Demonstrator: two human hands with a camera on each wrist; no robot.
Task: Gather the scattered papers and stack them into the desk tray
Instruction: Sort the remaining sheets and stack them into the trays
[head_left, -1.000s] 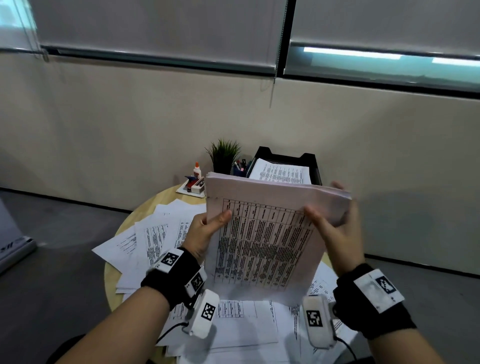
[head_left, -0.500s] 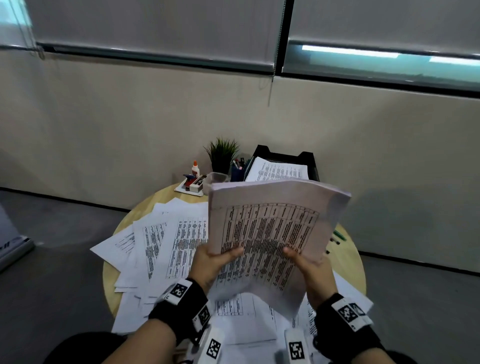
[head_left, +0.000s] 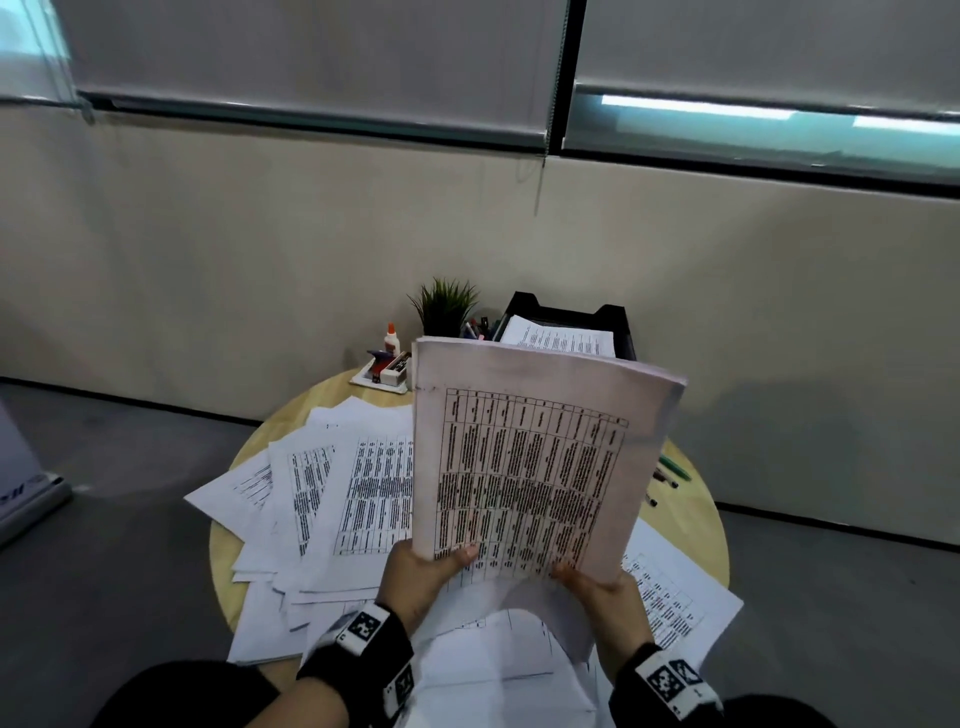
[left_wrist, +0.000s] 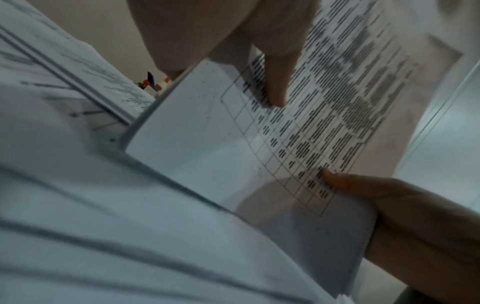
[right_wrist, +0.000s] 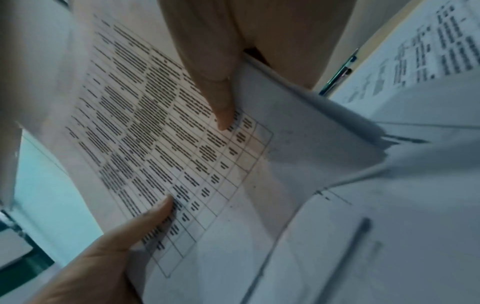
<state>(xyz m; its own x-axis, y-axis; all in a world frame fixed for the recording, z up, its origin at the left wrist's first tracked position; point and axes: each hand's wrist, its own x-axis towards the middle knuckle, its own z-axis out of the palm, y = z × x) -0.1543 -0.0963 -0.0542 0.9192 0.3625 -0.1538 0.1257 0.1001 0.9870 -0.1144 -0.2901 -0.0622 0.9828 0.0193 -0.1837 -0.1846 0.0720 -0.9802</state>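
Paper-strewn round wooden table by beige wall

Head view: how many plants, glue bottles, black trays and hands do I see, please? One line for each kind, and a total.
Plant: 1
Glue bottle: 1
Black tray: 1
Hands: 2, the left hand and the right hand, both with a grip on the stack
Total: 5

Paper sheaf stood near-upright, printed table facing viewer, lower edge apparently resting on scattered papers covering table. Black desk tray behind held printed sheets.
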